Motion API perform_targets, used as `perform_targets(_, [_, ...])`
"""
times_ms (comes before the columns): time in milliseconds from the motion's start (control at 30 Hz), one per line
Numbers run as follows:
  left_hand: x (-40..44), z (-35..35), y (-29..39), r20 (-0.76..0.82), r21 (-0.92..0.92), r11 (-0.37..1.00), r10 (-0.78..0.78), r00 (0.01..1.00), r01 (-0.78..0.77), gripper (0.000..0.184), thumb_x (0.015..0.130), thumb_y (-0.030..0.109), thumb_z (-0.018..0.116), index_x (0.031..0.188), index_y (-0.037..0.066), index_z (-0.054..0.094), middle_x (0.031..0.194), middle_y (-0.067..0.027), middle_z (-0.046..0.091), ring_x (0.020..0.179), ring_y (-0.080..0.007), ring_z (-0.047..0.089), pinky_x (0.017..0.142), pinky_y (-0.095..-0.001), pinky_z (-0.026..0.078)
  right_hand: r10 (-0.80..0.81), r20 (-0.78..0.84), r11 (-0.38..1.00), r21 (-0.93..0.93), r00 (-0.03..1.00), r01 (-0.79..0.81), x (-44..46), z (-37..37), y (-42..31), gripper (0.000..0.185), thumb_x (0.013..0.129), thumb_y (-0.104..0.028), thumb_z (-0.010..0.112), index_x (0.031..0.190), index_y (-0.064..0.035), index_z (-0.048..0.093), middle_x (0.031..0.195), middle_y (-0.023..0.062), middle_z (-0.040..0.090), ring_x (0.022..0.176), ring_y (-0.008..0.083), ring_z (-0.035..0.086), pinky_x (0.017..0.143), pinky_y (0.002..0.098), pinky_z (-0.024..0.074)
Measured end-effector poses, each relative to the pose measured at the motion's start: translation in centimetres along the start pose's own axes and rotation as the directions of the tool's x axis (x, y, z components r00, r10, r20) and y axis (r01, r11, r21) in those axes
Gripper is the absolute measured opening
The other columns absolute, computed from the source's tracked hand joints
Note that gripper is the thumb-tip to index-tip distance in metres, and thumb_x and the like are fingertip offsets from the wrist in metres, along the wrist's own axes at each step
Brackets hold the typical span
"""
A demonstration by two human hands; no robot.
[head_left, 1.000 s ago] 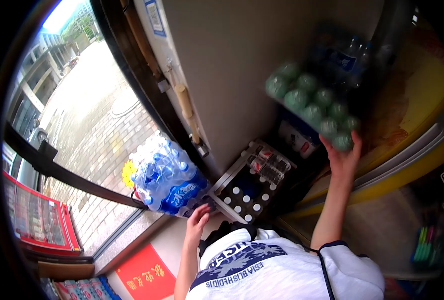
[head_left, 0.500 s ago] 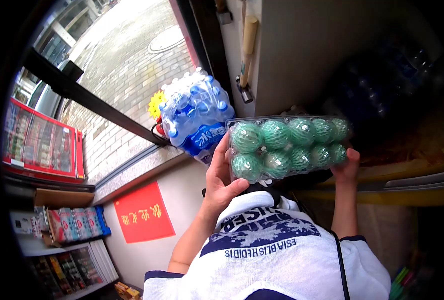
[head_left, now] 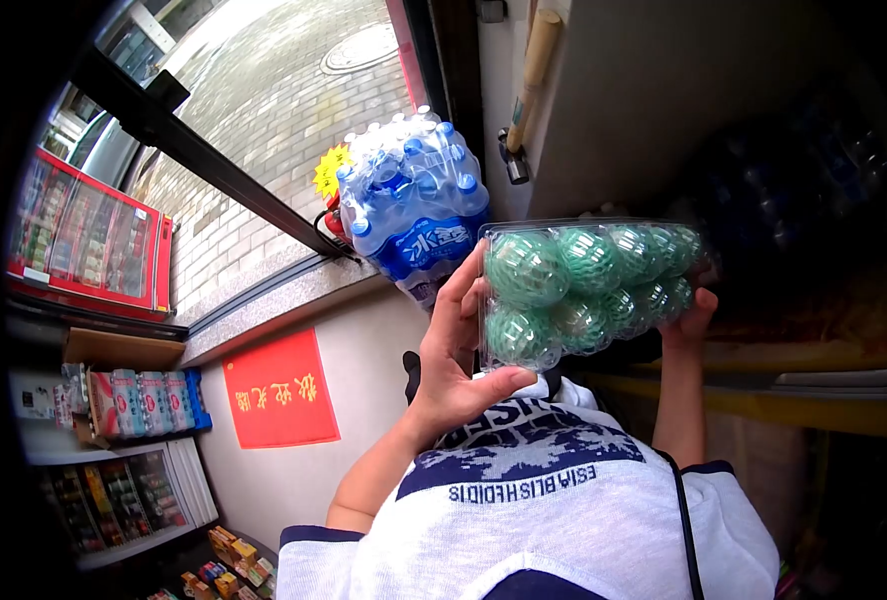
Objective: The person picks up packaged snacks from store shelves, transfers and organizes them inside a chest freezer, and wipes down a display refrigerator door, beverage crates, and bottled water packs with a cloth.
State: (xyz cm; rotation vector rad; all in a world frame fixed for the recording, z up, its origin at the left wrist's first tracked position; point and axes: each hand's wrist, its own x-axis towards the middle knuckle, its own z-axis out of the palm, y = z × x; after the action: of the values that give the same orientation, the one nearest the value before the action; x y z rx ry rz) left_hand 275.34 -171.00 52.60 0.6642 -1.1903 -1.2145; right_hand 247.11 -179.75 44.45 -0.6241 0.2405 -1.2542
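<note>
I grasp a long, clear plastic box (head_left: 567,299) of round pieces in green netting (head_left: 526,270) between both hands, so it lies directly in the grip, in front of my chest. Its long axis runs from my left palm across to my right fingers, with the 2 rows of pieces lying along that same line.

My bare left hand (head_left: 452,368) has the end that looks larger and so seems nearer to me: the thumb lies along the lower edge while the fingers wrap up the end wall. My bare right hand (head_left: 692,318) is at the far end, its thumb side showing beside the last pieces; I cannot tell how far its other fingers reach behind the plastic. The broad face of the box is tilted toward me.

Just beyond my left fingers stands a shrink-wrapped pack of clear, blue-capped water bottles (head_left: 414,200), close to the box's left end. Farther beyond the grip is a wooden-handled metal hammer (head_left: 536,75). Left of my left forearm lies a red rectangular sheet with yellow characters (head_left: 276,365), well apart from the box.
</note>
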Motion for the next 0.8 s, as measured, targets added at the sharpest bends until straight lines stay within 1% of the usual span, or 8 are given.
perform_targets(133, [0.1,-0.1,-0.3,0.078,0.033,0.999,0.017,0.997,-0.020,0.099,0.069,0.018,0.077,0.142,0.003,0.010,0.134,-0.0159,0.037,0.123,-0.0247,0.040,0.103,-0.0363,0.032,-0.016,-0.023,0.999,-0.030,1.000,0.016,-0.5,0.2,-0.2,0.069,0.066,-0.026,0.070,0.127,-0.0058,0.044,0.122,0.0149,0.051,0.110,0.0294,0.051,0.091,0.0433,0.0460])
perform_targets(233, [0.3,0.3,-1.1,0.027,-0.032,0.998,-0.058,0.998,0.059,0.100,0.068,0.022,0.077,0.142,0.004,0.011,0.134,-0.0149,0.036,0.123,-0.0255,0.040,0.102,-0.0368,0.032,-0.018,-0.091,1.000,-0.018,0.996,0.016,-1.3,-0.5,-0.7,0.069,0.066,-0.026,0.069,0.127,-0.0053,0.043,0.123,0.0149,0.051,0.110,0.0298,0.051,0.091,0.0429,0.0459])
perform_targets(333, [1.1,1.3,-1.4,0.052,-0.117,0.984,-0.127,0.991,0.132,0.106,0.070,0.027,0.076,0.144,0.010,0.002,0.134,-0.0151,0.036,0.122,-0.0259,0.040,0.103,-0.0380,0.030,-0.086,-0.165,0.996,-0.033,0.983,0.081,-1.9,-1.0,-1.0,0.067,0.069,-0.026,0.067,0.127,-0.0031,0.043,0.122,0.0142,0.051,0.109,0.0275,0.052,0.090,0.0398,0.0462])
perform_targets(433, [0.8,0.0,-3.3,0.070,0.042,0.960,-0.280,0.957,0.277,0.107,0.072,0.036,0.074,0.144,0.010,-0.001,0.130,-0.0157,0.042,0.116,-0.0254,0.045,0.098,-0.0380,0.034,-0.160,-0.247,0.987,-0.057,0.956,0.151,-3.3,-2.2,-2.9,0.061,0.073,-0.027,0.065,0.125,-0.0018,0.044,0.119,0.0123,0.053,0.106,0.0241,0.054,0.087,0.0367,0.0475])
perform_targets(500, [0.4,-1.2,-4.5,0.119,0.142,0.947,-0.305,0.945,0.288,0.090,0.076,0.029,0.071,0.143,0.008,0.014,0.128,-0.0148,0.044,0.113,-0.0231,0.047,0.095,-0.0372,0.038,-0.211,-0.292,0.976,-0.021,0.933,0.215,-3.6,-3.4,-4.0,0.055,0.078,-0.029,0.062,0.124,-0.0034,0.045,0.120,0.0115,0.053,0.108,0.0246,0.053,0.088,0.0384,0.0471])
perform_targets(600, [-0.4,-2.8,-5.3,0.148,0.286,0.908,-0.357,0.922,0.306,0.057,0.081,0.012,0.065,0.132,0.004,0.040,0.122,-0.0132,0.051,0.106,-0.0206,0.053,0.091,-0.0333,0.043,-0.485,-0.426,0.874,-0.194,0.764,0.446,-2.6,0.1,-6.0,0.054,0.079,-0.030,0.061,0.124,-0.0045,0.045,0.125,0.0133,0.049,0.113,0.0296,0.049,0.088,0.0452,0.0469])
perform_targets(667, [-1.3,-4.1,-5.9,0.114,0.320,0.877,-0.411,0.905,0.358,0.051,0.082,0.011,0.064,0.128,0.003,0.044,0.121,-0.0125,0.052,0.105,-0.0200,0.054,0.090,-0.0326,0.044,-0.612,-0.431,0.790,-0.296,0.663,0.537,-1.7,1.1,-7.8,0.055,0.083,-0.030,0.058,0.127,-0.0041,0.040,0.126,0.0138,0.046,0.116,0.0296,0.046,0.091,0.0489,0.0448])
perform_targets(800, [-2.9,-6.5,-7.4,0.059,0.359,0.826,-0.484,0.873,0.434,0.049,0.083,0.010,0.063,0.127,0.003,0.044,0.121,-0.0105,0.052,0.105,-0.0181,0.053,0.086,-0.0295,0.044,-0.821,-0.445,0.560,-0.502,0.358,0.659,1.5,0.2,-12.5,0.061,0.077,-0.028,0.065,0.128,-0.0052,0.041,0.129,0.0122,0.041,0.117,0.0279,0.044,0.093,0.0466,0.0439])
